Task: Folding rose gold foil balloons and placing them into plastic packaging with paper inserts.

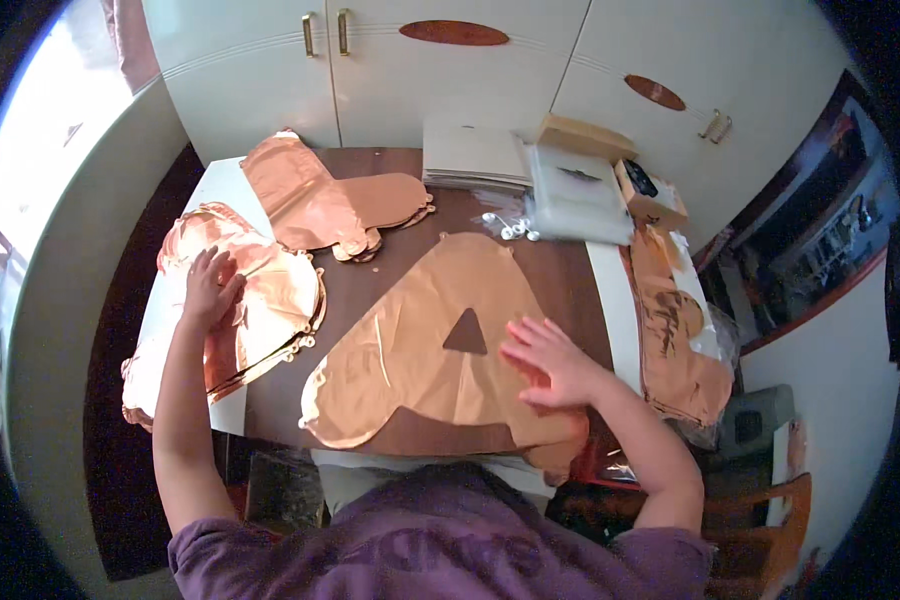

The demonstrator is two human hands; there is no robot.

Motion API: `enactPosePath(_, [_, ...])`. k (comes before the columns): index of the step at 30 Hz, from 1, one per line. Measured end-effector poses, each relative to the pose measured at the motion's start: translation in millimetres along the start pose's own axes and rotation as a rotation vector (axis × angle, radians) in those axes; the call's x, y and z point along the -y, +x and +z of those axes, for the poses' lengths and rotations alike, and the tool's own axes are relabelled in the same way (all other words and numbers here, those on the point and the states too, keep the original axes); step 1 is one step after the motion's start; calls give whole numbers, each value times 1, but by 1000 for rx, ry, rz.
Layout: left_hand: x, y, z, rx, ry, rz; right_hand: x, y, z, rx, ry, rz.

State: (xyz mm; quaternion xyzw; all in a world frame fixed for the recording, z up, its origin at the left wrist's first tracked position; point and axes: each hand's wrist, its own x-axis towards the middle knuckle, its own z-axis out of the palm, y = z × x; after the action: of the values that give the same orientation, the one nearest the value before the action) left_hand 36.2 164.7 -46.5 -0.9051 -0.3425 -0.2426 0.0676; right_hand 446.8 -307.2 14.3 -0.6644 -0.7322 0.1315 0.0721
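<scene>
While the left hand (pixel 212 290) lies loosely spread over a stack of shiny copper-coloured foil sheets (pixel 275 285), another flat copper foil stack (pixel 315 205) sits beyond its fingers, to their right. On the dark brown bench (pixel 355 285), between both hands' fingers, a flat, A-shaped copper foil piece (pixel 435 290) reaches under the right hand (pixel 555 362), its fingers wide, gripping nothing; whether they touch the foil I cannot tell. Right of them lies a long copper foil bundle (pixel 670 335).

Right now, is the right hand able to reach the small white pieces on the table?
Probably yes: the white pieces lie past the flat A-shaped foil, and nothing upright stands between them and the right hand.
</scene>
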Motion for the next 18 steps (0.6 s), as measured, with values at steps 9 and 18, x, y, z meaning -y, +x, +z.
enactPosePath(9, [-26, 20, 1, -56, -102, -88, -26, 22, 12, -311, 251, -10])
enactPosePath(18, [-275, -8, -59, 406, -486, 604, -191, -79, -43, -956, 186, 963])
